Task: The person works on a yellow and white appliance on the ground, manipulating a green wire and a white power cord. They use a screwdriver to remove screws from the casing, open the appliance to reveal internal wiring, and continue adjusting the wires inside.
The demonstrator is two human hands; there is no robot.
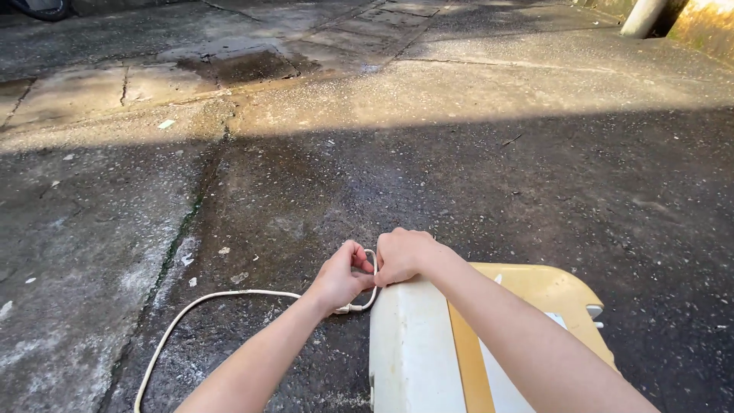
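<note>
Low in the centre of the frame, the left hand (342, 277) and the right hand (401, 256) meet, fingers of both clamped on a loop of white cord (229, 294). The cord trails lower left across the concrete floor (489, 176). Just beneath the hands, at lower right, lies a yellowed white appliance (417, 344).

Your left hand (342, 277) and right hand (403, 255) pinch a white cord (222, 295). It's off-white, slightly grey where it trails over the ground. The appliance casing (417, 344) under your right arm is cream-white, with a yellowed beige panel (547, 294). The concrete ground (382, 168) is dark grey, speckled, with pale sunlit patches, darker stains and a greenish crack line.
</note>
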